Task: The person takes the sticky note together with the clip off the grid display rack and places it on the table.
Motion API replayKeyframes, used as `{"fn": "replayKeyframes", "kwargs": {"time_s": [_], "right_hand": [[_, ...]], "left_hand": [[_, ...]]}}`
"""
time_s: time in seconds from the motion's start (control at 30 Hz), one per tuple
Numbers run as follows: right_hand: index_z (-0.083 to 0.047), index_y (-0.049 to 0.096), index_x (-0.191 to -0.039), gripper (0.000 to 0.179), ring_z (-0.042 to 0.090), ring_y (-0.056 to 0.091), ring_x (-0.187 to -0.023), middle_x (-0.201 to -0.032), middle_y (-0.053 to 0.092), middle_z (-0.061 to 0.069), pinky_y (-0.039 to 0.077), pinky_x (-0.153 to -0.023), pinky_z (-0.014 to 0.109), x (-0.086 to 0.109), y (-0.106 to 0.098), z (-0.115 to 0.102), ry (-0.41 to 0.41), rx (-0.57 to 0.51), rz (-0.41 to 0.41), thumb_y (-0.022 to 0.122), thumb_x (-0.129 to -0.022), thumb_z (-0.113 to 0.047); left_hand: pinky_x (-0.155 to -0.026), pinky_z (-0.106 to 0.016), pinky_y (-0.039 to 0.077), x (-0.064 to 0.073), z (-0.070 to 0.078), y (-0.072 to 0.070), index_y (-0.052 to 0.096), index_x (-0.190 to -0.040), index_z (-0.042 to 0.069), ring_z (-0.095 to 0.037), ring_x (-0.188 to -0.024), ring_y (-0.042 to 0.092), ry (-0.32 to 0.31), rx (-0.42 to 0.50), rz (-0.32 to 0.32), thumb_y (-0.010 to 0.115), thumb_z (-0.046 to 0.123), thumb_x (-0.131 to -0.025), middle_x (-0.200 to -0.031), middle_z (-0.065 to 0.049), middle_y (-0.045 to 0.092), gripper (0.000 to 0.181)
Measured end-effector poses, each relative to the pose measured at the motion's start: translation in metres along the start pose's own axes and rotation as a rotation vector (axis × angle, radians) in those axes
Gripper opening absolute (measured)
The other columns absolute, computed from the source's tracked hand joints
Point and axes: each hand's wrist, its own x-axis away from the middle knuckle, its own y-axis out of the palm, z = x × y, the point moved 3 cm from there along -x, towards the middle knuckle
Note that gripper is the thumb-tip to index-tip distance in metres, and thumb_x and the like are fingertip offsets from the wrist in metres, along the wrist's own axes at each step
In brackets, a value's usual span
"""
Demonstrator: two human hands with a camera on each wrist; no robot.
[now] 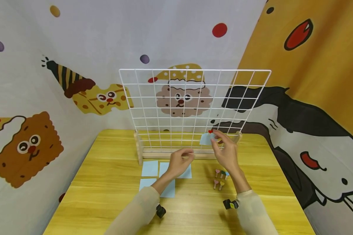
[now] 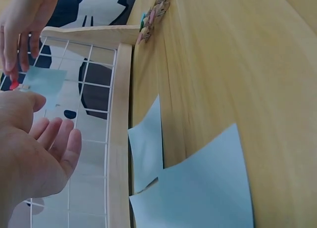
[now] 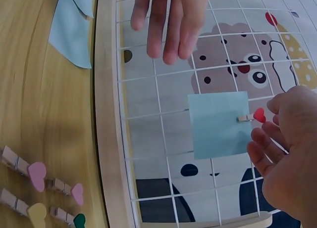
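A light blue paper square (image 3: 218,126) hangs on the white wire grid (image 1: 161,97), held at its upper edge by a small wooden clothespin with a red heart (image 3: 259,115). My right hand (image 1: 226,153) is beside that clothespin, thumb and fingers spread apart around the heart without pinching it. My left hand (image 1: 178,163) hovers in front of the grid's wooden base, above the papers on the table; its fingers are loosely bent and hold nothing. In the left wrist view the left palm (image 2: 34,149) faces up, below the right hand (image 2: 25,30).
Several light blue paper squares (image 1: 149,168) lie on the wooden table (image 1: 106,195) left of centre. Several heart clothespins (image 1: 216,184) in pink, yellow, green and blue lie to the right. The grid stands in a wooden base (image 1: 164,154) before a cartoon-printed cloth (image 1: 91,32).
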Motion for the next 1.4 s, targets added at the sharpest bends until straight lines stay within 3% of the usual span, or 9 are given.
{"fn": "replayKeyframes", "kwargs": {"time_s": [0.23, 0.43, 0.67, 0.87, 1.03, 1.13, 1.27, 1.4], "right_hand": [[0.005, 0.076, -0.137, 0.039, 0.042, 0.080, -0.101, -0.142, 0.078, 0.024, 0.067, -0.075, 0.056, -0.005, 0.005, -0.005, -0.012, 0.073, -0.029, 0.080, -0.099, 0.004], [0.007, 0.075, -0.137, 0.039, 0.039, 0.080, -0.094, -0.139, 0.079, 0.025, 0.066, -0.070, 0.056, -0.008, 0.011, -0.006, -0.037, 0.120, -0.038, 0.080, -0.098, 0.004], [0.006, 0.074, -0.138, 0.041, 0.036, 0.078, -0.085, -0.128, 0.082, 0.026, 0.063, -0.065, 0.056, -0.009, 0.015, -0.002, -0.058, 0.125, -0.023, 0.078, -0.097, 0.004], [0.004, 0.077, -0.133, 0.034, 0.029, 0.076, -0.078, -0.121, 0.083, 0.023, 0.062, -0.062, 0.042, -0.010, 0.017, 0.004, -0.085, 0.095, 0.025, 0.076, -0.100, -0.002], [0.005, 0.080, -0.126, 0.028, 0.031, 0.077, -0.075, -0.117, 0.084, 0.022, 0.063, -0.063, 0.041, -0.014, 0.017, -0.003, -0.043, 0.138, 0.036, 0.078, -0.098, 0.005], [0.005, 0.082, -0.121, 0.023, 0.030, 0.076, -0.073, -0.113, 0.085, 0.021, 0.060, -0.065, 0.027, -0.016, 0.017, -0.003, -0.020, 0.134, 0.047, 0.079, -0.098, 0.007], [0.005, 0.083, -0.115, 0.018, 0.030, 0.073, -0.070, -0.110, 0.086, 0.020, 0.047, -0.068, 0.008, -0.017, 0.017, -0.002, -0.005, 0.107, 0.067, 0.079, -0.098, 0.007], [0.003, 0.085, -0.109, 0.013, 0.030, 0.072, -0.068, -0.107, 0.086, 0.019, 0.044, -0.069, 0.004, -0.019, 0.017, -0.002, -0.003, 0.095, 0.089, 0.081, -0.098, 0.006]], "left_hand": [[-0.091, -0.032, 0.071, -0.009, 0.002, 0.008, 0.076, -0.139, 0.001, -0.033, -0.119, 0.083, -0.017, 0.002, 0.001, 0.074, 0.012, -0.108, -0.139, -0.016, 0.081, 0.033], [-0.097, -0.039, 0.071, -0.017, 0.003, 0.015, 0.071, -0.146, 0.001, -0.034, -0.122, 0.082, -0.036, 0.033, 0.004, 0.072, 0.013, -0.109, -0.146, -0.018, 0.077, 0.039], [-0.099, -0.032, 0.070, -0.025, 0.005, 0.021, 0.070, -0.149, 0.002, -0.035, -0.126, 0.080, -0.056, 0.097, 0.017, 0.072, 0.011, -0.108, -0.149, -0.016, 0.075, 0.041], [-0.097, -0.033, 0.070, -0.031, 0.009, 0.026, 0.073, -0.144, 0.001, -0.038, -0.124, 0.081, -0.052, 0.104, 0.041, 0.073, 0.007, -0.107, -0.144, -0.018, 0.078, 0.037], [-0.097, -0.035, 0.070, -0.036, 0.010, 0.030, 0.077, -0.136, 0.000, -0.036, -0.119, 0.083, -0.041, 0.099, 0.069, 0.075, 0.007, -0.106, -0.133, -0.019, 0.082, 0.030], [-0.095, -0.036, 0.071, -0.039, 0.010, 0.034, 0.078, -0.131, -0.002, -0.038, -0.116, 0.083, -0.028, 0.118, 0.089, 0.075, 0.005, -0.105, -0.128, -0.021, 0.083, 0.026], [-0.092, -0.031, 0.071, -0.043, 0.012, 0.039, 0.079, -0.126, -0.004, -0.040, -0.113, 0.083, -0.029, 0.133, 0.115, 0.077, 0.002, -0.103, -0.123, -0.023, 0.084, 0.023], [-0.089, -0.027, 0.070, -0.046, 0.014, 0.043, 0.079, -0.122, -0.003, -0.038, -0.110, 0.084, -0.060, 0.100, 0.147, 0.080, 0.004, -0.102, -0.119, -0.021, 0.085, 0.021]]}}
